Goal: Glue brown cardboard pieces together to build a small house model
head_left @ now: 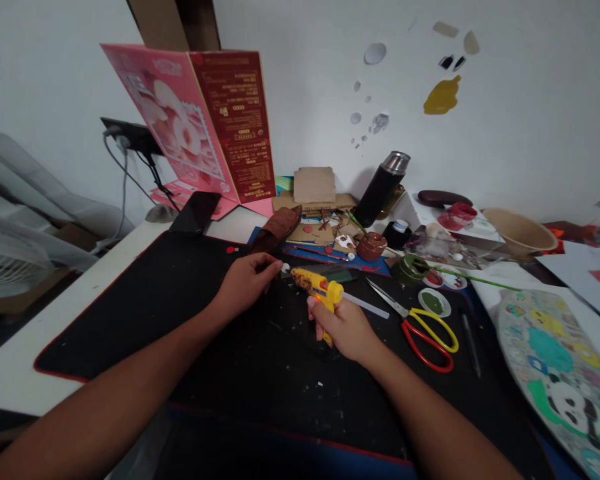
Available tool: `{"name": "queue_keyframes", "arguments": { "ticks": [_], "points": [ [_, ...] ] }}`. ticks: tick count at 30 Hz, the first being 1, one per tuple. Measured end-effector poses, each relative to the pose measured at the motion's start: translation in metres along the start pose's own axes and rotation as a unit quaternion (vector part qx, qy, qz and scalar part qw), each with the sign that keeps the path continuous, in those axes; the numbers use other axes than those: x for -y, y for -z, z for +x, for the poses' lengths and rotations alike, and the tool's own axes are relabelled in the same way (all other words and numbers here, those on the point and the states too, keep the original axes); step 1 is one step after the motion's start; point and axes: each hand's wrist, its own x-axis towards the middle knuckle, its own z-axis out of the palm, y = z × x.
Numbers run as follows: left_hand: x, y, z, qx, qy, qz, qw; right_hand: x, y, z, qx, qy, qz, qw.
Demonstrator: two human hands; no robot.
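Note:
My right hand point(347, 328) is wrapped round the grip of a yellow hot glue gun point(316, 285), its nozzle pointing left and a clear glue stick point(365, 305) poking out of the back. My left hand point(247, 279) is closed in a pinch on a tiny white piece point(285, 267), held right at the gun's tip. Both hands hover over a black desk mat point(180, 313) with a red edge.
Red-and-yellow scissors point(420, 323) lie right of the gun. Behind are cardboard scraps point(325, 230), a brown paint pot point(371, 245), a black thermos point(381, 187), paint dishes point(434, 301), a bowl point(517, 230). A pink folded card point(200, 120) stands at the back. A painted panda board point(560, 373) lies right.

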Motion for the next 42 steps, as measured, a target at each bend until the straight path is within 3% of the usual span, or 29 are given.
{"name": "queue_keyframes", "arguments": {
  "ticks": [42],
  "points": [
    [0.003, 0.003, 0.0, 0.025, -0.008, 0.008, 1.0, -0.006, 0.001, 0.0, -0.005, 0.009, -0.006, 1.0]
  ]
}}
